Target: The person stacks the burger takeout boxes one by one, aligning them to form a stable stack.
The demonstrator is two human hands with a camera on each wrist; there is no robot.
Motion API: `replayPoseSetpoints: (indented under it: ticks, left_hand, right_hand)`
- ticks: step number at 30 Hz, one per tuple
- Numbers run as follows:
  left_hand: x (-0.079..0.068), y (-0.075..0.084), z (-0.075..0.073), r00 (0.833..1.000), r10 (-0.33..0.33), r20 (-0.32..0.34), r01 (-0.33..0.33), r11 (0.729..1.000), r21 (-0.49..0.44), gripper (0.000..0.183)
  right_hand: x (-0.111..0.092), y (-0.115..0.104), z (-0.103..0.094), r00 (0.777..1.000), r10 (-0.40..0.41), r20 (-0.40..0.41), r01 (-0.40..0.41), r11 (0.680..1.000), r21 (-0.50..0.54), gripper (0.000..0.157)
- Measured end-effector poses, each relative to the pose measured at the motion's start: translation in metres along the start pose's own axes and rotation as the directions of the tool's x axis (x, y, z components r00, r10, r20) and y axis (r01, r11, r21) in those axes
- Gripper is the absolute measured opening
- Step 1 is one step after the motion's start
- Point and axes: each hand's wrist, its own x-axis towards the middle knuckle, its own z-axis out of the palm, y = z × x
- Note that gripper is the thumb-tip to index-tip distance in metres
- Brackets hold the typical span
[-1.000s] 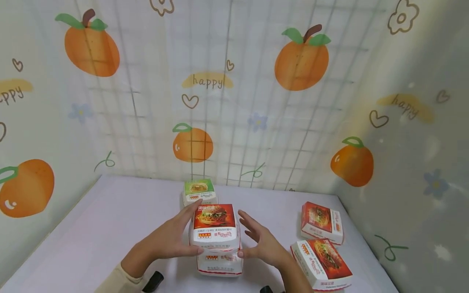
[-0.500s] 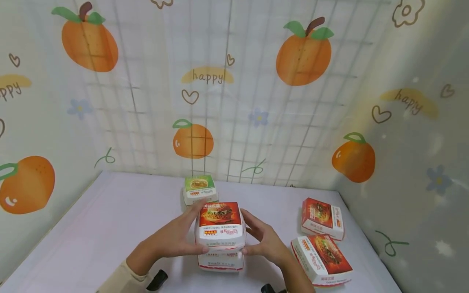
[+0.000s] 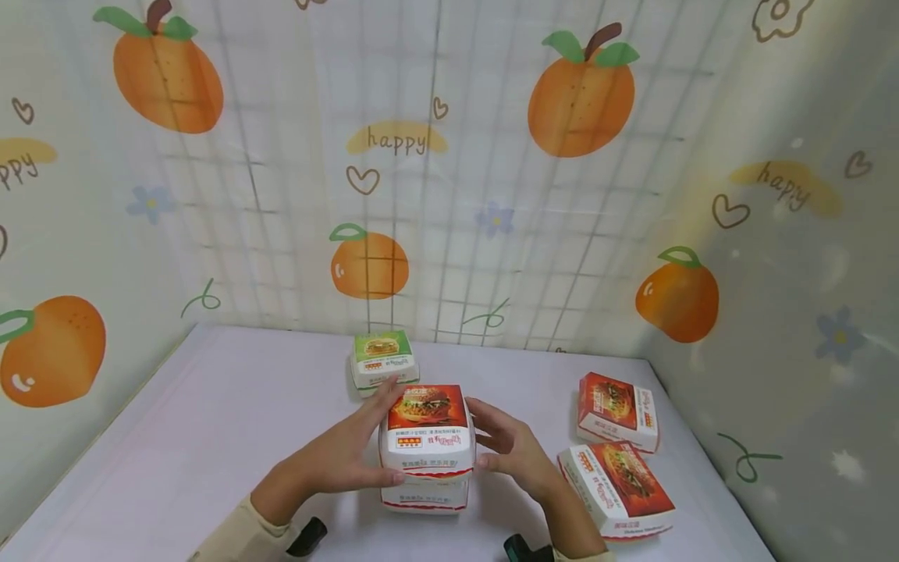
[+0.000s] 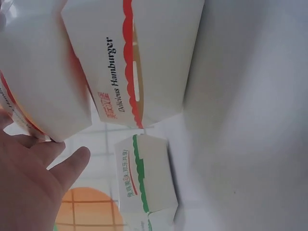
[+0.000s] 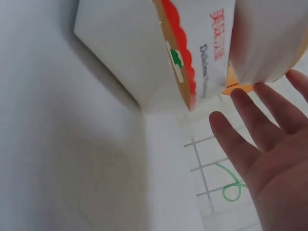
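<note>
While between grips (image 3: pixel 344 454) (image 3: pixel 517 462), upper box (image 3: pixel 427 441)

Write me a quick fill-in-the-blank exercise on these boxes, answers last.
The upper box, between left hand and right hand, has a ____ and white top.
The farthest box has a ____ and white top.
Boxes standing right of both hands number ____.
On the lower box, black letters read "Delicious ____".
Missing words: red; green; two; Hamburger.
</note>
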Motion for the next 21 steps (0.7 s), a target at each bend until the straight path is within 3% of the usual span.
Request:
replayPoseSetpoints:
  ticks: [6,16,21]
  left_hand:
    - [0.0001,0.0011,0.0044,1.0,0.022,-0.007,-0.022,0.999,-0.042,0.106]
    - [-0.0008,0.0017,0.0033,0.999,0.035,-0.026,-0.037,0.997,-0.068,0.104]
    - [-0.0006,0.0024,0.0035,0.999,0.047,-0.012,-0.048,0.996,-0.073,0.106]
  right_hand:
    - [-0.0028,-0.0045,-0.002,0.996,0.031,-0.079,-0.034,0.999,-0.034,0.066]
    - [-0.0017,-0.0024,-0.001,0.996,0.089,-0.016,-0.089,0.996,-0.013,0.073]
    - [-0.0024,0.0013,-0.002,0.996,0.082,-0.045,-0.085,0.994,-0.065,0.058]
